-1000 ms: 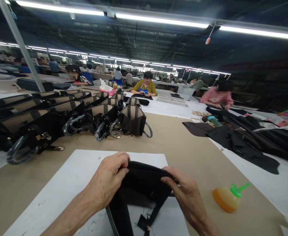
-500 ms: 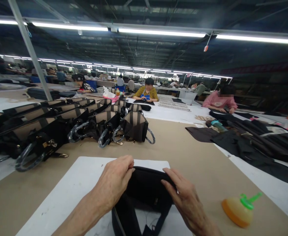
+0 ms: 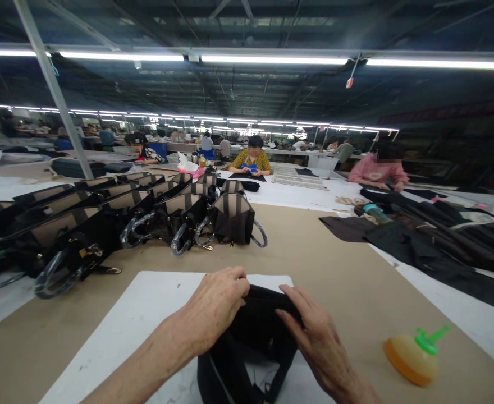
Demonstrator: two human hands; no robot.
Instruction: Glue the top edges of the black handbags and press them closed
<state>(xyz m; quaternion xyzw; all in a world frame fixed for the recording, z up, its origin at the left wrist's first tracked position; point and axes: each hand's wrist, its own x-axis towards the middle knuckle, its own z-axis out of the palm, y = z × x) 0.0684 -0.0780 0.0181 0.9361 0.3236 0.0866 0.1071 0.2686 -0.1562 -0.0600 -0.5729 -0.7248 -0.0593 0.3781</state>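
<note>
A black bag (image 3: pixel 255 336) stands on a white board (image 3: pixel 146 314) close in front of me, its straps hanging toward me. My left hand (image 3: pixel 215 306) is curled over the bag's top rim on the left, fingers closed on the edge. On the right side of that rim, my right hand (image 3: pixel 314 336) grips with thumb and fingers pressed on the black material. The bag's inside is dark and partly hidden by my hands.
Rows of finished tan-and-black handbags (image 3: pixel 230 216) with wrapped handles fill the left of the brown table (image 3: pixel 314 264). An orange glue bottle with a green nozzle (image 3: pixel 413 359) lies at the right. Black fabric pieces (image 3: pixel 419 247) lie far right. Other people sit working at the back.
My left hand has slid a little to the right along the bag's rim, closing toward my right hand. The view has tilted slightly.
</note>
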